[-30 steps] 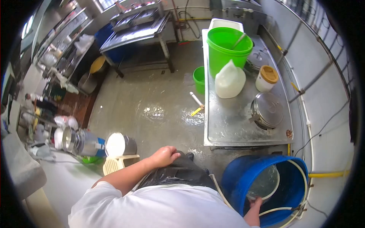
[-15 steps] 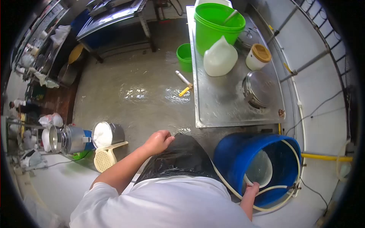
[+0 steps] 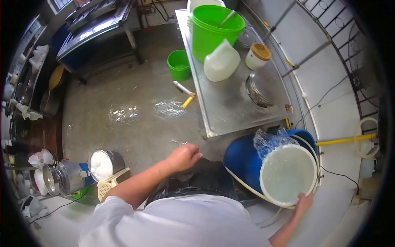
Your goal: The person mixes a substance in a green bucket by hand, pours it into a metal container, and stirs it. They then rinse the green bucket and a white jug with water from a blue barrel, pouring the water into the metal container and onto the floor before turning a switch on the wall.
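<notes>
My right hand (image 3: 303,201) grips the near rim of a round white bucket (image 3: 263,181). Cloudy water or a similar pale liquid shows inside the bucket, which is at the mouth of a large blue barrel (image 3: 240,158). Crumpled clear plastic (image 3: 271,142) lies between the bucket's far side and the barrel. A pale hose (image 3: 245,186) runs around the barrel's near side. My left hand (image 3: 185,157) hovers over the black apron (image 3: 205,177) with its fingers curled in and nothing seen in them.
To the right stands a metal table (image 3: 224,117) with a big green bucket (image 3: 214,33), a white jug (image 3: 222,61) and a lidded pot (image 3: 261,88). A yellow-handled tool (image 3: 188,101) and a small green bucket (image 3: 178,66) are on the wet floor. A pot of white stuff (image 3: 101,164) stands left.
My right hand has raised the white bucket from inside the barrel to its mouth, and clear plastic now shows behind it. My left hand stays curled near the apron. The view has shifted.
</notes>
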Available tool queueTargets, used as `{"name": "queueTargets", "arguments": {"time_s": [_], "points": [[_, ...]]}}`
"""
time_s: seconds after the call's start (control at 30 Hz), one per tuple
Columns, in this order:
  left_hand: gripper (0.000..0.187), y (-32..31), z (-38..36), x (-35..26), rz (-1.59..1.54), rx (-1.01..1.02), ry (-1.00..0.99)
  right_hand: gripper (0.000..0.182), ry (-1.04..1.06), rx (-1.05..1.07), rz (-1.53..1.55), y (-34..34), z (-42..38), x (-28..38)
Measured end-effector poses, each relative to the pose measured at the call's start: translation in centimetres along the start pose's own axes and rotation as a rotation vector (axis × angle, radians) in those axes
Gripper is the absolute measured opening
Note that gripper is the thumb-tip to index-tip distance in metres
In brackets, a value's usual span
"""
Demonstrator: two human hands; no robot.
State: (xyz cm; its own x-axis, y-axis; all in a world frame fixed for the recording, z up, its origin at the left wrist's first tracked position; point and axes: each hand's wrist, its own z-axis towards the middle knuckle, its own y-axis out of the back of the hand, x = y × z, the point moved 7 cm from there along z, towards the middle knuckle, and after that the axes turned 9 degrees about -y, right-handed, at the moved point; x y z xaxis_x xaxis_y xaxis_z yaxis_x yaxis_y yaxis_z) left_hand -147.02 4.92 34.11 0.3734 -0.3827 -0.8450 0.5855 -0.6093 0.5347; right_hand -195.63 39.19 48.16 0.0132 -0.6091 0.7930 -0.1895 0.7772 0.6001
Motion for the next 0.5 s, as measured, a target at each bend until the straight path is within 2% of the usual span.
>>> {"name": "queueTargets", "arguments": {"time_s": [0.03,0.07,0.13,0.2,0.33,0.5], "points": [[0.026,0.6,-1.3,0.5,0.000,-0.003,0.000,0.047,0.201,0.066,-0.191,-0.5,-1.8,3.1],[0.026,1.4,-2.4,1.1,-0.005,-0.011,0.004,0.047,0.210,0.071,-0.195,-0.6,-3.7,5.7],[0.026,2.8,-5.0,2.7,-0.037,-0.052,0.063,0.049,0.394,0.157,-0.448,-3.7,-8.6,11.3],[0.026,3.9,-7.8,4.5,-0.076,-0.077,0.109,0.051,0.491,0.163,-0.580,-7.0,-12.2,13.7],[0.027,5.5,-12.5,7.5,-0.110,-0.107,0.160,0.055,0.737,0.102,-0.903,-14.1,-18.2,14.4],[0.030,7.0,-15.1,9.6,-0.075,-0.085,0.188,0.054,0.816,0.201,-1.020,-24.7,-24.8,15.3]]}}
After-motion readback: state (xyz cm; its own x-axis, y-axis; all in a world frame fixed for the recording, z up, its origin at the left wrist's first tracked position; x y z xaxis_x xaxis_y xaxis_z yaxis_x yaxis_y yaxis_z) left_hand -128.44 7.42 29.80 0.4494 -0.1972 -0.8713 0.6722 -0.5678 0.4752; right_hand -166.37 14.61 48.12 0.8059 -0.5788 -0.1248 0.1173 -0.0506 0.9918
